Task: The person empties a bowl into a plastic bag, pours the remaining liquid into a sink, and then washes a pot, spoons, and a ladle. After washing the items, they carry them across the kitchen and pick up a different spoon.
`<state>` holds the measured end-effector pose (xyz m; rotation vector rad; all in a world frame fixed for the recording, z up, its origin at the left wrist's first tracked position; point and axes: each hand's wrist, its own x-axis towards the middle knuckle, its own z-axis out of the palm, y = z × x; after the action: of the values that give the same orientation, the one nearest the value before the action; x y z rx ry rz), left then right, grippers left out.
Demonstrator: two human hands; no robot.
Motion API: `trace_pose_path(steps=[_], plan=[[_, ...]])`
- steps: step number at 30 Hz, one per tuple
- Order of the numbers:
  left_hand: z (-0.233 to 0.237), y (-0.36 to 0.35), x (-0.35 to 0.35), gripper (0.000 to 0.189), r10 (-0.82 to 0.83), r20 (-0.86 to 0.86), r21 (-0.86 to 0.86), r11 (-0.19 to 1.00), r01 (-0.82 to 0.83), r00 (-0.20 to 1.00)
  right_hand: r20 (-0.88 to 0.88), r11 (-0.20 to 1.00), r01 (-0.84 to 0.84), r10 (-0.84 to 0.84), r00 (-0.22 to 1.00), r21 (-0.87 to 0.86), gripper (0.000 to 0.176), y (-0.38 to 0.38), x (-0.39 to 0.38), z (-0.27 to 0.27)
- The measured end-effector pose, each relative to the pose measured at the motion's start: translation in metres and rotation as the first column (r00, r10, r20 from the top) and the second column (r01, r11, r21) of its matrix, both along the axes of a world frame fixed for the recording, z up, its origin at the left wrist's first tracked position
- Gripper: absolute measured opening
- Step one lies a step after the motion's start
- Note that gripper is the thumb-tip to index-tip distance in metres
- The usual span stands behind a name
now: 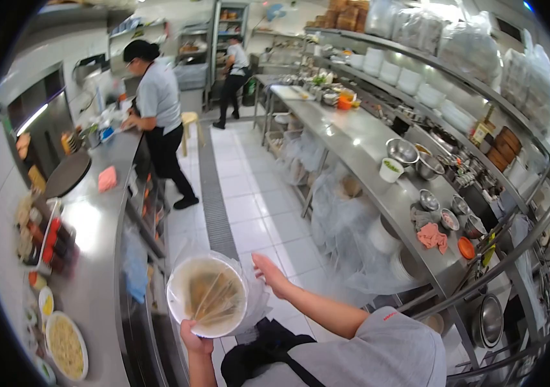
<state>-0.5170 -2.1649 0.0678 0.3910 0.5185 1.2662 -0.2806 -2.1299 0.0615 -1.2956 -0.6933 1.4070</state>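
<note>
In front of my body is a round white bowl (177, 293) with a clear plastic sheet drawn in folds across its top. Brownish contents show dimly through the plastic. My left hand (196, 338) is closed on the bowl's near rim, thumb on top. On the far side, my right hand (270, 274) is raised beside the bowl with its fingers stretched out and nothing in them. Loose clear plastic (259, 300) hangs from the bowl's side below that hand.
Left, a steel counter (97, 271) holds an oval dish of pale food (67, 345) and a pink cloth (107, 178). A co-worker (157, 109) stands along it; another person (233, 80) is farther back. Right, a long steel table (359, 145) carries metal bowls (403, 151) and an orange cloth (431, 237).
</note>
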Motion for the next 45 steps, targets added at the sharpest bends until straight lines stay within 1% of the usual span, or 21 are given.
trace_pose_path(steps=[1, 3, 4, 6, 7, 9, 13, 17, 20, 22, 25, 26, 28, 32, 34, 38, 40, 41, 43, 44, 45], plan=[[0.005, 0.016, 0.011, 0.056, -0.027, 0.010, 0.020, 0.999, 0.027, 1.000, -0.279, 0.986, -0.023, -0.025, 0.960, -0.166, 0.048, 0.009, 0.017, -0.017], [0.009, 0.047, 0.033, 0.055, -0.056, 0.008, 0.039, 0.998, 0.056, 0.998, -0.463, 0.979, -0.070, -0.027, 0.886, -0.192, 0.040, -0.006, 0.016, 0.024], [0.005, 0.064, 0.043, 0.053, -0.086, 0.000, 0.046, 0.995, 0.086, 0.996, -0.463, 0.981, -0.048, -0.044, 0.885, -0.186, 0.040, 0.008, 0.030, 0.008], [0.012, 0.093, 0.065, 0.053, -0.108, -0.014, 0.047, 0.993, 0.108, 0.994, -0.126, 0.976, -0.206, 0.213, 0.969, 0.066, 0.030, 0.040, 0.058, -0.021], [0.015, 0.107, 0.075, 0.053, -0.107, -0.027, 0.038, 0.993, 0.108, 0.994, -0.140, 0.982, -0.173, 0.181, 0.973, 0.071, 0.030, 0.053, 0.078, -0.024], [-0.002, 0.137, 0.085, 0.053, -0.118, -0.030, 0.035, 0.992, 0.119, 0.993, 0.134, 0.998, -0.032, 0.039, 0.990, -0.051, 0.021, 0.074, 0.114, -0.002], [0.002, 0.200, 0.107, 0.056, -0.074, -0.032, 0.061, 0.995, 0.076, 0.997, 0.176, 0.996, 0.083, -0.086, 0.981, 0.022, 0.017, 0.100, 0.165, 0.015], [-0.002, 0.261, 0.120, 0.059, -0.130, -0.095, -0.019, 0.991, 0.129, 0.987, 0.138, 0.926, 0.369, -0.377, 0.916, 0.080, 0.017, 0.134, 0.184, 0.010], [0.004, 0.313, 0.134, 0.061, -0.158, -0.084, -0.025, 0.987, 0.156, 0.984, -0.058, 0.893, 0.449, -0.449, 0.892, -0.013, 0.020, 0.170, 0.193, 0.011], [-0.002, 0.355, 0.136, 0.062, -0.166, -0.080, 0.011, 0.986, 0.168, 0.983, -0.038, 0.998, 0.034, -0.036, 0.999, -0.053, 0.025, 0.202, 0.181, 0.016], [-0.025, 0.431, 0.140, 0.064, -0.234, -0.191, -0.007, 0.972, 0.237, 0.953, -0.111, 0.999, -0.037, 0.039, 0.993, 0.015, 0.027, 0.262, 0.155, 0.017], [-0.018, 0.448, 0.149, 0.064, -0.264, -0.199, -0.043, 0.964, 0.261, 0.944, -0.115, 1.000, -0.013, 0.015, 0.993, 0.015, 0.027, 0.280, 0.153, 0.017], [-0.001, 0.475, 0.170, 0.061, -0.311, -0.241, -0.034, 0.949, 0.312, 0.919, -0.481, 0.912, 0.235, -0.049, 0.875, 0.336, 0.031, 0.312, 0.157, 0.018], [-0.004, 0.548, 0.214, 0.061, -0.485, -0.272, -0.062, 0.871, 0.488, 0.831, -0.726, 0.862, 0.365, 0.005, 0.688, 0.352, 0.026, 0.338, 0.182, 0.035], [-0.008, 0.580, 0.248, 0.060, -0.560, -0.249, -0.060, 0.823, 0.564, 0.790, -0.419, 0.969, 0.147, -0.051, 0.906, 0.200, 0.029, 0.362, 0.203, 0.012], [-0.009, 0.633, 0.327, 0.056, -0.597, -0.197, -0.037, 0.797, 0.603, 0.778, -0.211, 0.987, 0.160, -0.150, 0.966, 0.029, 0.038, 0.425, 0.245, 0.018], [-0.014, 0.667, 0.363, 0.052, -0.654, -0.210, -0.053, 0.749, 0.660, 0.726, -0.139, 0.921, 0.333, -0.310, 0.941, 0.201, 0.052, 0.468, 0.278, 0.015], [-0.016, 0.685, 0.378, 0.050, -0.658, -0.202, -0.051, 0.747, 0.663, 0.726, -0.141, 0.942, 0.277, -0.253, 0.957, 0.190, 0.052, 0.489, 0.297, 0.010], [-0.011, 0.721, 0.405, 0.052, -0.594, -0.324, -0.057, 0.789, 0.611, 0.737, 0.286, 0.970, 0.169, -0.215, 0.934, 0.176, 0.053, 0.545, 0.343, 0.008], [-0.004, 0.736, 0.418, 0.052, -0.539, -0.317, -0.046, 0.831, 0.555, 0.781, 0.297, 0.978, 0.098, -0.150, 0.943, 0.182, 0.053, 0.572, 0.362, 0.014], [0.002, 0.749, 0.426, 0.051, -0.522, -0.303, -0.021, 0.840, 0.542, 0.798, 0.098, 0.989, 0.080, -0.093, 0.991, 0.128, 0.054, 0.598, 0.373, 0.015]])
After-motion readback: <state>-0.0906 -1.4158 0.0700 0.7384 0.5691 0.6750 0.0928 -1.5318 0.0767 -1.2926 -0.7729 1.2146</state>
